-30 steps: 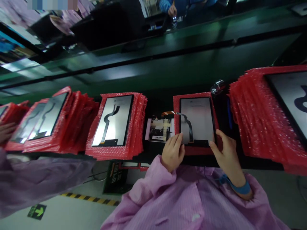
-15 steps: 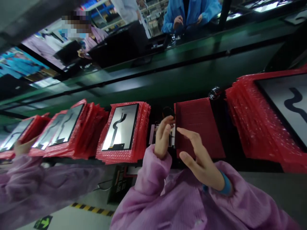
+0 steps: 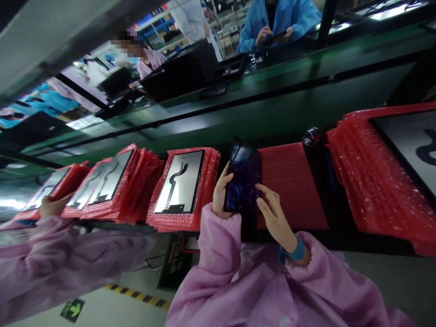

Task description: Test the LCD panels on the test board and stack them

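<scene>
A dark, glossy tablet screen (image 3: pixel 242 179) with bluish reflections stands in front of me. My left hand (image 3: pixel 223 190) is closed on its left edge, with the thumb over the front. At the opposite edge, the bent fingers of my right hand (image 3: pixel 275 215) meet the screen lower down. A dark corner rises at the upper end; whether it belongs to the same piece I cannot tell. Just right of the screen lies a flat red sheet or pad (image 3: pixel 289 181). Whatever is beneath the screen is hidden.
Left of me, red bubble-wrap stacks (image 3: pixel 209 190) bear display panels (image 3: pixel 180 181) with dark ribbon cables. Another stack (image 3: pixel 361 181) rises at right. A shiny metal piece (image 3: pixel 311 136) sits behind the red pad. A co-worker's hand (image 3: pixel 52 206) touches the far-left stack.
The dark screen now faces me between my hands, covering the pale parts seen before. My left hand has closed on its edge; my right hand's spread fingers have drawn in to the other edge.
</scene>
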Demonstrator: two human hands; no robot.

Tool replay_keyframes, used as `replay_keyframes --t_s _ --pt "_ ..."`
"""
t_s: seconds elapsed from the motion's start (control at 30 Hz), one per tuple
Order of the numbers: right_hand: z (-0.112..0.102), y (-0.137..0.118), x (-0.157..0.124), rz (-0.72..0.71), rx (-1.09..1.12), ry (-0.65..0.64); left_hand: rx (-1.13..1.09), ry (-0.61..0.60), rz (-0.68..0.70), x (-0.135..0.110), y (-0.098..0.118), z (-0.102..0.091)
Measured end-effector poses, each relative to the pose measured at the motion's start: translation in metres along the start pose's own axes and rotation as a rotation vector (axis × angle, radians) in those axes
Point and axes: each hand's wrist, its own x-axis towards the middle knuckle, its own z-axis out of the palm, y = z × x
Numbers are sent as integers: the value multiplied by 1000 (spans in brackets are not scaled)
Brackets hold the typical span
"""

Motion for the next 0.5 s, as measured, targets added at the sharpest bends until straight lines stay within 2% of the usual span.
replay_keyframes --t_s 0.07,0.13,0.27,0.37,0.5 --pt "-2 11 4 91 1 76 21 41 -34 3 3 -4" --pt "-4 20 9 154 56 93 23 63 -67 6 6 -9" --pt "-10 18 19 252 222 3 -36 22 -80 7 12 -21" --pt "-17 2 25 137 189 -57 -75 -55 -46 7 11 -20" --pt "-29 -15 27 -112 -183 35 -57 -164 -3 11 -6 -8"
